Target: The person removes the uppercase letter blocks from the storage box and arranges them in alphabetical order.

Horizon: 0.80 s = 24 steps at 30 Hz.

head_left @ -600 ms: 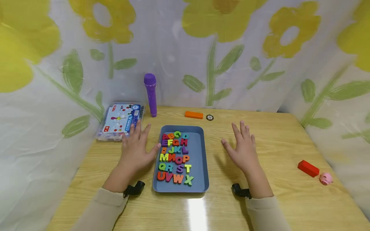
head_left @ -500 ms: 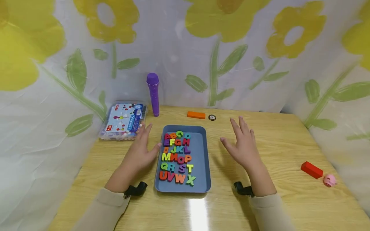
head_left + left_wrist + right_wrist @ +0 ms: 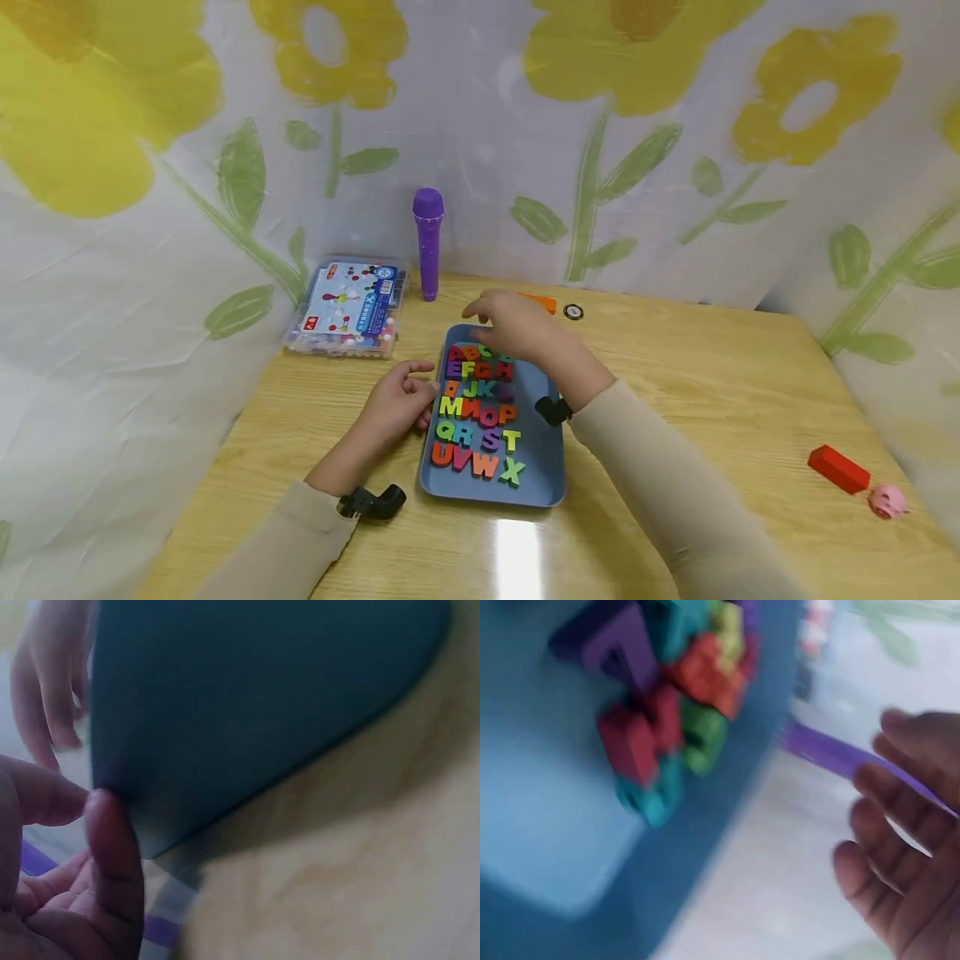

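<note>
table (image 3: 712, 417): glossy wood-grain | tray (image 3: 543, 467): matt blue plastic | letters (image 3: 480, 408): matt foam-like | backdrop (image 3: 675, 167): creased printed cloth

The head view is bright and even, with soft light from above. A white shine sits on the table (image 3: 517, 546) near the front edge, just below the blue tray (image 3: 547, 467). Soft shadows lie under the arms and beside the tray. Things in the middle look sharp, but the right hand (image 3: 517, 327) is a bit smeared. The edges bend a little, so the flower curtain (image 3: 112, 250) looks stretched at the sides. The left wrist view is dark and very fuzzy; the tray fills it as a dim shape. The right wrist view is brighter, but everything is smeared, and the letters (image 3: 675, 720) are only blobs of colour.
</note>
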Motion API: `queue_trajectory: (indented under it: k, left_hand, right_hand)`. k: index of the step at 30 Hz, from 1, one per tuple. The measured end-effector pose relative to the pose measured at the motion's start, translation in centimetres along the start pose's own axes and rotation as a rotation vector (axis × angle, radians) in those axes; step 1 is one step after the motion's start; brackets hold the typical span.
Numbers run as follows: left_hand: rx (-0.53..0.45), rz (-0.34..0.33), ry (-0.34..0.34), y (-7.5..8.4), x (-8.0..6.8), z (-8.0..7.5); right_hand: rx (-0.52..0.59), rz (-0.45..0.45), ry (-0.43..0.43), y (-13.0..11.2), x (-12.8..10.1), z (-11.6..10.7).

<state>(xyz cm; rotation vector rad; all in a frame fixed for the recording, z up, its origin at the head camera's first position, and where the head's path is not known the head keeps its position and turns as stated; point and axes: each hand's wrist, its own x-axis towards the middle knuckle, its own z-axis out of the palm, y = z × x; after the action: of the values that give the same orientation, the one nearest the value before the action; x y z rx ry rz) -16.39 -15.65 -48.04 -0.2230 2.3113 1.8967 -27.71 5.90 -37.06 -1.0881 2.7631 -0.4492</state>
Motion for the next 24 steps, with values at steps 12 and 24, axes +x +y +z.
queue_trajectory:
  k: [12,24]
  left_hand:
    - [0.021,0.014,0.013,-1.0,-0.1,1.1]
    - [0.044,0.043,0.015,-1.0,0.3,1.0]
  right_hand:
    - [-0.066,0.091,-0.215,-0.4,3.8,4.3]
    - [-0.186,0.067,-0.199,-0.4,5.1,5.1]
